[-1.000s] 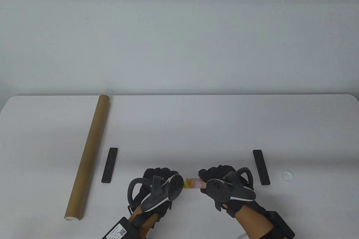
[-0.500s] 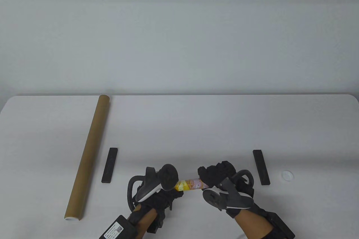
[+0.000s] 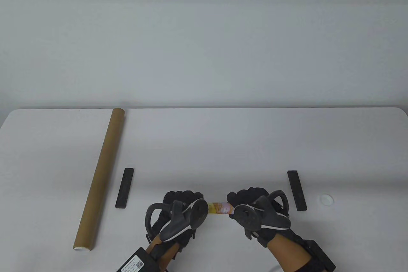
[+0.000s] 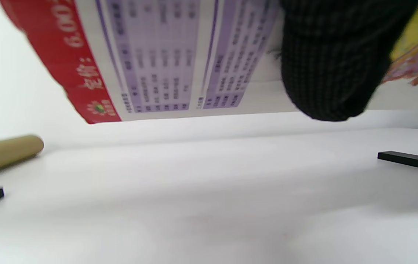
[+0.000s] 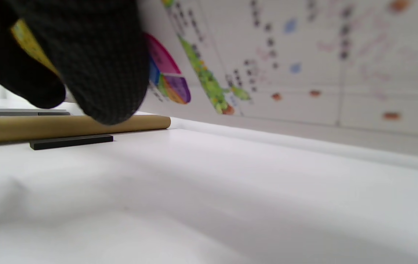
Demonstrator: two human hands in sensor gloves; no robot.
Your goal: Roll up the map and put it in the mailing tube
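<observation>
The rolled map (image 3: 220,208), printed in yellow and pink, lies crosswise near the table's front edge, with only a short stretch showing between my hands. My left hand (image 3: 181,200) grips its left part and my right hand (image 3: 245,198) grips its right part, fingers curled over the roll. In the left wrist view the map (image 4: 164,55) shows a red border and purple tables under a gloved finger (image 4: 333,62). The right wrist view has the map (image 5: 304,55) close above the table behind gloved fingers (image 5: 95,62). The brown mailing tube (image 3: 100,176) lies lengthwise at the left, apart from both hands.
A black bar (image 3: 124,188) lies between the tube and my left hand. Another black bar (image 3: 296,190) lies just right of my right hand. A small white cap (image 3: 327,199) sits farther right. The white table (image 3: 223,144) stretches behind the hands.
Half a second ago both wrists were twisted and more of the roll showed. Now both hands are turned back over the roll, as one second ago.
</observation>
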